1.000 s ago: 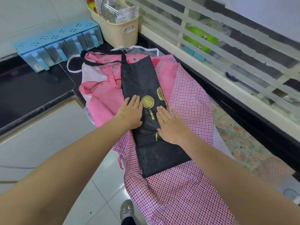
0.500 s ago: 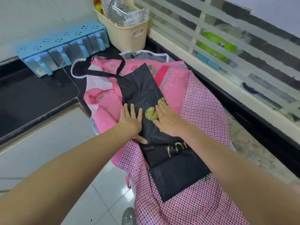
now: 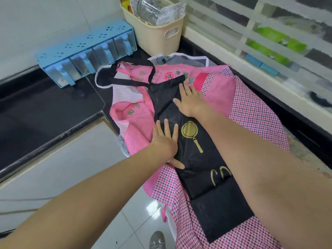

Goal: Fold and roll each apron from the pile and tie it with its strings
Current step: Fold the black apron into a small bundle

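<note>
Both hands flat, fingers straight and spread, grip released on each, nothing pinched. Left hand (image 3: 164, 142) presses palm-down on the left edge of the black apron (image 3: 195, 155), thumb splayed toward the near side, fingertips partly over the pink fabric beside it. Right hand (image 3: 188, 101) lies flat on the apron's upper part, ahead and right of the left hand, fingertips near the top hem where the black neck strap (image 3: 133, 81) loops off to the left. Black apron is folded into a long narrow strip running from the far end of the pile toward the person, gold pan print (image 3: 191, 133) showing between the two forearms. It lies on top of the apron pile (image 3: 255, 114), pink checked cloth under and right of the right hand, pink floral apron (image 3: 136, 114) left of the left hand. Versus half a second back: right hand has slid up the strip away from the left, hands were side by side then, now staggered; pan print, then half covered by the right hand, is fully uncovered; left hand roughly where it was. Pile sits on a black bench (image 3: 45, 108), its near part hanging over the edge above the white tiled floor (image 3: 140, 212). Beyond the hands: blue spice rack (image 3: 86, 56) far left, beige basket (image 3: 156, 33) with packets straight ahead, white window grille (image 3: 260, 33) along the right. Shoe (image 3: 157, 239) visible on the floor below the left forearm.
</note>
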Tool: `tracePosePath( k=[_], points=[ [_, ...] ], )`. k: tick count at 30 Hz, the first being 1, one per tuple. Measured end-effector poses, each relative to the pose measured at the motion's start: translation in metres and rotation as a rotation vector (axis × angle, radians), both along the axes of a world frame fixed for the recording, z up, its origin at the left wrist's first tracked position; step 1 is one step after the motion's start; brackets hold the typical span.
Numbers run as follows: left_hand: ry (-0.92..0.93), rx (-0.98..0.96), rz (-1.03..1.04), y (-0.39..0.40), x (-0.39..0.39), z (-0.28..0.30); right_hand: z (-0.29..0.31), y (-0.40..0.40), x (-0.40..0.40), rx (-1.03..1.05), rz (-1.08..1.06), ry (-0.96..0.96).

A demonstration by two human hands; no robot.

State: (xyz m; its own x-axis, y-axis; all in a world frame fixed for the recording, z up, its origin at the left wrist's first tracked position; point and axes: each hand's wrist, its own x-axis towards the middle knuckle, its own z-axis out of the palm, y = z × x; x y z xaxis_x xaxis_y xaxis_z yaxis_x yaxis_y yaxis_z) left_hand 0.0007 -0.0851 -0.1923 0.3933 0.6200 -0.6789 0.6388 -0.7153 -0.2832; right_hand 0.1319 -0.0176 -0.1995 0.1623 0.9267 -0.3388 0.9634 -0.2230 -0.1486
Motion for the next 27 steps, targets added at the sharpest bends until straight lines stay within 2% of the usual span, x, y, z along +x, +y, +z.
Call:
tracePosePath(
  k=[4, 6, 10, 12, 13, 17, 19, 21, 24, 25, 27],
  points=[
    [0.003, -0.013, -0.005, 0.001, 0.000, -0.004, 0.001, 0.021, 0.007, 0.022, -0.062, -0.018],
    [0.003, -0.020, -0.028, 0.004, -0.002, -0.003, 0.000, 0.023, 0.009, 0.081, -0.064, 0.034],
    [-0.036, -0.040, -0.097, 0.012, 0.001, 0.003, -0.001, -0.001, 0.013, 0.393, -0.129, 0.329],
    [-0.041, -0.020, -0.164, 0.017, 0.008, 0.007, 0.005, -0.014, 0.028, 0.448, -0.230, 0.479],
    [-0.039, -0.002, -0.200, 0.019, 0.012, 0.009, 0.010, -0.019, 0.035, 0.480, -0.282, 0.493],
    [-0.057, 0.028, -0.280, 0.023, 0.030, 0.017, 0.024, -0.035, 0.065, 0.667, -0.541, 0.376],
    [-0.062, 0.040, -0.318, 0.027, 0.038, 0.018, 0.027, -0.044, 0.076, 0.628, -0.534, 0.168],
    [-0.057, 0.041, -0.337, 0.029, 0.040, 0.017, 0.024, -0.057, 0.080, 0.576, -0.337, -0.136],
    [-0.047, 0.041, -0.300, 0.027, 0.036, 0.014, 0.003, -0.085, 0.071, 0.476, 0.074, -0.266],
    [-0.050, 0.039, -0.282, 0.027, 0.034, 0.013, -0.006, -0.096, 0.066, 0.355, 0.119, -0.292],
    [-0.062, 0.033, -0.250, 0.027, 0.032, 0.011, -0.021, -0.113, 0.064, 0.174, 0.052, -0.332]
  ],
)
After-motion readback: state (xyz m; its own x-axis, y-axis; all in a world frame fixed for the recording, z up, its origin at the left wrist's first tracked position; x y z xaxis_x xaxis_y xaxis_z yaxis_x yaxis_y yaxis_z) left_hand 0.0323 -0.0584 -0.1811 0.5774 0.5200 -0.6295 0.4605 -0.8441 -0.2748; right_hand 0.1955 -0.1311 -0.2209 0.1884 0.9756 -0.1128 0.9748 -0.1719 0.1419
